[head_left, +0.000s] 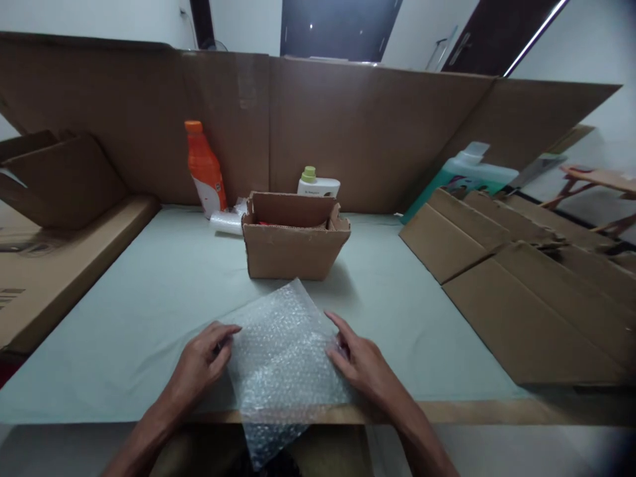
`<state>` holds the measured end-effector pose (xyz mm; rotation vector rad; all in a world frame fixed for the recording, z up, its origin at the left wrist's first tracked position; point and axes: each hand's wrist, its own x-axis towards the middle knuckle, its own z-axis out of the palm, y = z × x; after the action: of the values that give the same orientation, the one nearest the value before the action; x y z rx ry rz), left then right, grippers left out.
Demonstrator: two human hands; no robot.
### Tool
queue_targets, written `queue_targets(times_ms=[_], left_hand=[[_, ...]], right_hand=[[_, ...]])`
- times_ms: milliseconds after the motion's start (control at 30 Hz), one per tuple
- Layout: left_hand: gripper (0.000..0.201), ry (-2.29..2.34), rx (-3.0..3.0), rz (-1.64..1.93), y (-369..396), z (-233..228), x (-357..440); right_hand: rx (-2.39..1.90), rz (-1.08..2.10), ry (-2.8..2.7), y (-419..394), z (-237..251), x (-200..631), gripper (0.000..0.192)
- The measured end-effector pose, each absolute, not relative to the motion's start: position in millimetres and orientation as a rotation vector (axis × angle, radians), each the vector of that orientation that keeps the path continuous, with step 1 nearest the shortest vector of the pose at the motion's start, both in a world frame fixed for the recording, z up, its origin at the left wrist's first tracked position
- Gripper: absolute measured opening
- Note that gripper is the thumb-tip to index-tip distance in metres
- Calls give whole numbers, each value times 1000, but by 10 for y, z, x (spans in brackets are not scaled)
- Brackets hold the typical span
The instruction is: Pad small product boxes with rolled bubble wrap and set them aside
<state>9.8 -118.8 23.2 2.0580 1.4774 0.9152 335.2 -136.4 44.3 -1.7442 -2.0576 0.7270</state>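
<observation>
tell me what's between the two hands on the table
In the head view, a sheet of bubble wrap lies between the left hand and right hand, both touching its side edges.

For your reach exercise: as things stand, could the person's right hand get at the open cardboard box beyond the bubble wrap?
Probably yes: the right hand rests on the bubble wrap, and only bare table separates it from the cardboard box.
</observation>
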Motion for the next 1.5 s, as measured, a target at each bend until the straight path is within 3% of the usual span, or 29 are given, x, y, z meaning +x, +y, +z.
queue_targets(times_ms=[167,367,600,800,1033,1300,1500], left_hand=[[39,1415,2312,725,-684,289,389],[42,1417,2479,433,-433,321,632],[37,1447,2676,754,-828,97,402],[36,1101,2715,592,-1048,-54,575],[37,1065,2484,693,-969,-106,257],[27,1266,2295,816,-1302,18,37],[33,1269,2252,724,-1567,159,-86]], right_hand=[[-1659,779,-1906,-2021,154,3252,57],[-1715,643,-1962,-2061,166,3372,41],[-1705,215,-2006,-1821,286,3400,31],[-1451,227,-2352,-1587,211,2933,40],[-1597,89,-2134,-1853,64,3704,28],[-1363,237,-2377,-2285,170,3575,65],[-1259,303,-2317,-2147,103,3434,47]])
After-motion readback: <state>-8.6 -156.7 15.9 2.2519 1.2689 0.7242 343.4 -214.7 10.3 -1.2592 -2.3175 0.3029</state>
